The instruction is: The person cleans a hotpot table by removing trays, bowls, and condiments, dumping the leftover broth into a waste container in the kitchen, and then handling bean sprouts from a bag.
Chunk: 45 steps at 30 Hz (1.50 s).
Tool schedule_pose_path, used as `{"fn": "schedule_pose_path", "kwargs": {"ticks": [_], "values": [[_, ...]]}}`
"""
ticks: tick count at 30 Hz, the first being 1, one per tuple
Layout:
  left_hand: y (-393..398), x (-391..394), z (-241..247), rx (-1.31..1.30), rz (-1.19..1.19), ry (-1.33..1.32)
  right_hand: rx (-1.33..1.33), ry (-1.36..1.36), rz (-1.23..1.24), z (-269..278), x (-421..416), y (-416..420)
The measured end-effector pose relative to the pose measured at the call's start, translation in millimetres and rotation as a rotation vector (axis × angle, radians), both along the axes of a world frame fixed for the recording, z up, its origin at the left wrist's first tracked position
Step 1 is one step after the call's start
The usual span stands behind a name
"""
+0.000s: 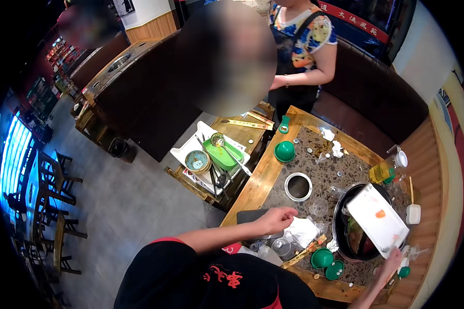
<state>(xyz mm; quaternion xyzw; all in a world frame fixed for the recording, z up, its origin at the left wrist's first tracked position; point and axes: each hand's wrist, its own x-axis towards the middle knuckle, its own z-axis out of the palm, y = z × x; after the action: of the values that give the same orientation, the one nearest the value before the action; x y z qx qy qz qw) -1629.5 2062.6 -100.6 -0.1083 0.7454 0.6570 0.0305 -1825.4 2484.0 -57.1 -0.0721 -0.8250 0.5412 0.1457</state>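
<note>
My right hand grips the near end of a white rectangular tray. The tray is tilted above a black pot set in the table, covering much of it; an orange scrap lies on the tray. Greens and dark broth show in the uncovered part of the pot. My left hand hangs over the table with loosely bent fingers and nothing visible in it. Crumpled white tissues and a dark flat slab lie beneath and beside it.
Green cups, a pitcher of yellow liquid, plastic cups and litter cover the stone-topped table. To the left, a wooden cart carries a white tray with bowls, a green basin and ladles. A person stands beyond.
</note>
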Motion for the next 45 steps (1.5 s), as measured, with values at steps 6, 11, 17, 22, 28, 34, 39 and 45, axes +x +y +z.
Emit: {"fn": "schedule_pose_path", "kwargs": {"ticks": [6, 11, 17, 22, 28, 34, 39, 45], "values": [[-16.6, 18.1, 2.8, 0.705, 0.057, -0.014, -0.202, -0.365, 0.247, 23.0, 89.2, -219.8], [-34.7, 17.0, 32.9, 0.784, 0.413, 0.282, -0.663, -0.279, 0.594, -53.7, 126.3, -343.8], [-104.4, 91.1, 39.4, 0.564, 0.838, 0.356, -0.507, -0.618, 1.008, -23.2, 190.2, -416.3], [-169.6, 156.6, 30.7, 0.397, 1.024, 0.313, -0.521, -0.775, 1.127, -21.6, 198.7, -417.2], [-224.4, 214.6, -12.6, 0.592, 1.359, 0.075, -0.479, -0.751, 1.118, -24.4, 180.8, -390.4], [-303.6, 238.3, -30.9, 0.204, 1.244, -0.109, -0.513, -0.737, 0.973, -22.6, 159.3, -365.1], [-362.9, 248.7, -20.5, -0.521, 0.975, -0.293, -0.519, -0.747, 0.865, -35.3, 157.2, -349.2], [-395.9, 195.9, -16.4, -0.767, 0.729, -0.465, -0.484, -0.778, 0.833, -40.3, 159.5, -351.4]]}}
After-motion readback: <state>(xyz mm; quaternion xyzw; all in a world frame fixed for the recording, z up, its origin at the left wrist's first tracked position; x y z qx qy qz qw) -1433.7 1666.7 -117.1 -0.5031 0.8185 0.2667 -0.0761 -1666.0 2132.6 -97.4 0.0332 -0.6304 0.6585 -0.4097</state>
